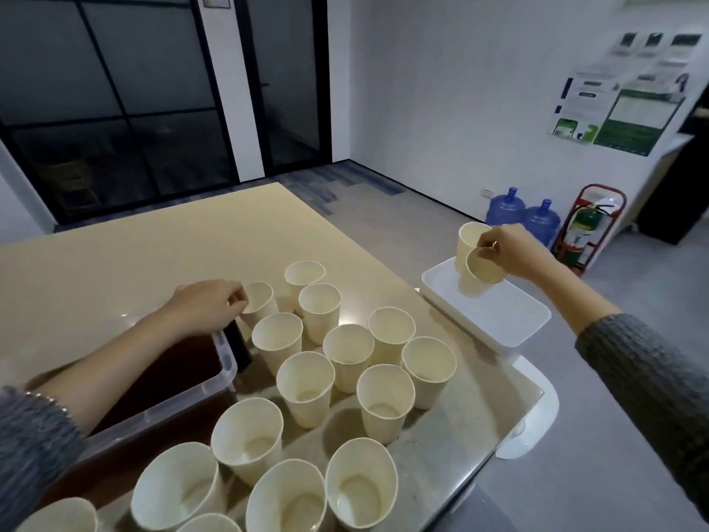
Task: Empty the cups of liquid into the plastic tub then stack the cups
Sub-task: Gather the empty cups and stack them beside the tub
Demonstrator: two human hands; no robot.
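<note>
Over the white tray [495,320], right hand [506,251] grips a tilted cup [481,267]; left hand [207,305] seemingly pinches another cup [261,301].

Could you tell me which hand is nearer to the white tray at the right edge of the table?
Right. The right hand holds a cup directly over the white tray; the left hand is far off across the cups, by the plastic tub.

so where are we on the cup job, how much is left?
Early on the stacking. Done: the plastic tub holds brown liquid, and the nearer cups on the table show little or nothing inside. In hand: the right hand tips a cup at the upright cup in the white tray; the left hand pinches a cup's rim. Left: over a dozen loose cups.
</note>
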